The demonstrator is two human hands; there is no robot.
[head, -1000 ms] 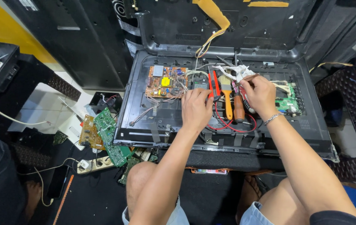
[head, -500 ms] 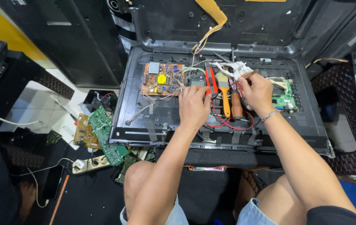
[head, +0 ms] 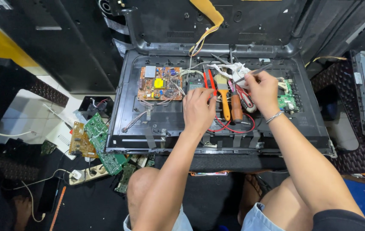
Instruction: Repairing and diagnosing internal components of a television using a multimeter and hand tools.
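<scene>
Left hand: left hand (head: 198,110) lies palm-down, grasping nothing, on the opened black flat-screen chassis (head: 148,128).
Right hand: right hand (head: 262,89) pinches a thin dark probe (head: 253,73).
Nearby: orange-handled paintbrush (head: 223,95), brown power board (head: 160,83).

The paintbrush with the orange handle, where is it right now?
In the head view the paintbrush lies inside the open TV back, between the left hand and right hand.

Left hand (head: 198,109) rests on the open television back (head: 125,107); right hand (head: 263,90) pinches a thin probe (head: 254,72).
</scene>
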